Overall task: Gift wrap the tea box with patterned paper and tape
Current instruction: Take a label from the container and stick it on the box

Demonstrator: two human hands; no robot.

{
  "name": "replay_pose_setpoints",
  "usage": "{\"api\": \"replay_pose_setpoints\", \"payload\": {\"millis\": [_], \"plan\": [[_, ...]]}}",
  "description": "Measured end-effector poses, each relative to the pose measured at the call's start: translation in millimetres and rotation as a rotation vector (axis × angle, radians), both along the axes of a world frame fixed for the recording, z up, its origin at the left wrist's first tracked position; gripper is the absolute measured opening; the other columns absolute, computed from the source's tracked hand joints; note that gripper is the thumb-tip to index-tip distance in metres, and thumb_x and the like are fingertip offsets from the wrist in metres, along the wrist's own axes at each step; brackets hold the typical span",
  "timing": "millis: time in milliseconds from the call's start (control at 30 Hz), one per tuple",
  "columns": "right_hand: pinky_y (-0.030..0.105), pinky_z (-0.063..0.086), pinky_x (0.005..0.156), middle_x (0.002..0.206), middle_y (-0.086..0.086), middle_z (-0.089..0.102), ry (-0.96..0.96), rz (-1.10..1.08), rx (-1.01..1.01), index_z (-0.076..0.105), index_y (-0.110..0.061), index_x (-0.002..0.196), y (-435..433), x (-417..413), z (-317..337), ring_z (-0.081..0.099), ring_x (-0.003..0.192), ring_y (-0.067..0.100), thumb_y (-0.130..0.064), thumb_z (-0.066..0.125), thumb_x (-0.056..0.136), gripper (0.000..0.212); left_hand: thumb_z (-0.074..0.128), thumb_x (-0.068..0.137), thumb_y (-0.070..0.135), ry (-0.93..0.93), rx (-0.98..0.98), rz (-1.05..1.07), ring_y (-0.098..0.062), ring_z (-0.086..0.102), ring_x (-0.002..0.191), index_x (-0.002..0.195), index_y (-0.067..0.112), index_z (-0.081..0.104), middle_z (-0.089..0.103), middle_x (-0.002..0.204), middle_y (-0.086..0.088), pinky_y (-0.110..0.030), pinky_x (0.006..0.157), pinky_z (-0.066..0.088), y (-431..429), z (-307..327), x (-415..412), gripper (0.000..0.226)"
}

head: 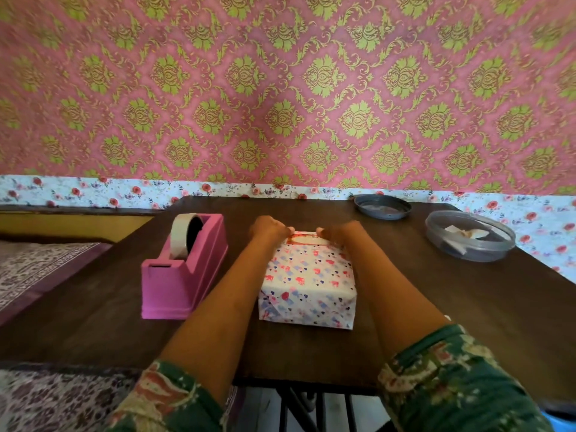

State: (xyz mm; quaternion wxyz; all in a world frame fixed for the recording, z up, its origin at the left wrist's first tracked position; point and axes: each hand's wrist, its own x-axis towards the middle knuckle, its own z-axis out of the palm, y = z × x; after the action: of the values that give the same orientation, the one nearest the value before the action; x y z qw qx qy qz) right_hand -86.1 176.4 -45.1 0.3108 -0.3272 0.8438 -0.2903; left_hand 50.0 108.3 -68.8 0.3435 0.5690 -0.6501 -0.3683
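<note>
On the dark wooden worktop (436, 307) beside a pink tape dispenser (184, 269), the tea box in heart-patterned paper (308, 285) looks nearly wrapped, near end closed, while left hand (268, 229) and right hand (338, 233) fingers seemingly pinch the unfinished far flap.

I count: one box wrapped in heart-patterned white paper (307, 282) mid-table; one pink plastic tape dispenser (184, 269) left, one tape roll (184, 233) in it; two round dishes far right: grey (382, 207), clear plastic (469, 236); two hands (269, 229) (338, 233).
</note>
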Motion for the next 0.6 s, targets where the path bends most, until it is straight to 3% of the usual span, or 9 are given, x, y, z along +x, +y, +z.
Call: {"api": "replay_pose_setpoints", "payload": {"millis": [67,200,233,333,467,600], "plan": [[0.041,0.047,0.092,0.127,0.014,0.054,-0.117,0.024,-0.052,0.048,-0.006,0.125,-1.9,-7.9,-5.7,0.055,0.112,0.03,-0.05,0.071,0.073,0.072,0.072,0.078,0.026,-0.012,0.042,0.026,-0.03,0.061,0.102,0.109,0.005,0.064,0.064,0.11,-0.015,-0.039,0.091,0.051,0.1,0.7,-1.6,0.039],[0.034,0.044,0.062,0.113,0.014,0.059,-0.231,0.018,-0.138,0.053,-0.001,0.116,8.9,-10.7,-5.0,0.057,0.091,0.025,-0.034,0.068,0.082,0.049,0.073,0.077,0.028,-0.014,0.058,0.036,-0.029,0.06,0.103,0.11,0.006,0.063,0.064,0.111,-0.015,-0.041,0.092,0.051,-2.3,0.3,-3.1,0.041],[0.033,0.043,0.061,0.113,0.014,0.06,-0.25,0.031,-0.169,0.055,0.0,0.116,10.3,-11.9,-5.6,0.056,0.09,0.025,-0.031,0.066,0.084,0.045,0.073,0.077,0.028,-0.01,0.063,0.039,-0.029,0.06,0.103,0.11,0.006,0.063,0.063,0.111,-0.015,-0.041,0.092,0.051,-2.6,0.3,-3.2,0.041],[0.034,0.044,0.078,0.114,0.016,0.06,-0.226,0.06,-0.242,0.059,0.0,0.113,14.8,-13.8,-8.5,0.055,0.094,0.025,-0.025,0.063,0.087,0.036,0.073,0.077,0.028,-0.009,0.081,0.042,-0.027,0.059,0.103,0.112,0.005,0.06,0.062,0.111,-0.014,-0.039,0.092,0.05,-2.4,0.0,-3.3,0.044],[0.033,0.044,0.084,0.115,0.015,0.062,-0.159,0.123,-0.362,0.064,-0.003,0.111,22.7,-13.1,-13.1,0.057,0.103,0.026,-0.02,0.06,0.089,0.028,0.073,0.078,0.028,-0.031,0.076,0.042,-0.028,0.058,0.106,0.114,0.005,0.06,0.061,0.113,-0.014,-0.04,0.093,0.05,-3.8,0.0,-3.2,0.045],[0.033,0.048,0.077,0.111,0.016,0.062,-0.153,0.255,-0.371,0.058,-0.004,0.118,38.0,-12.5,-10.6,0.058,0.082,0.017,-0.02,0.054,0.093,0.03,0.072,0.079,0.028,-0.054,0.07,0.042,-0.028,0.059,0.105,0.113,0.005,0.06,0.062,0.111,-0.014,-0.04,0.093,0.051,-3.3,0.8,-3.6,0.042]]}}
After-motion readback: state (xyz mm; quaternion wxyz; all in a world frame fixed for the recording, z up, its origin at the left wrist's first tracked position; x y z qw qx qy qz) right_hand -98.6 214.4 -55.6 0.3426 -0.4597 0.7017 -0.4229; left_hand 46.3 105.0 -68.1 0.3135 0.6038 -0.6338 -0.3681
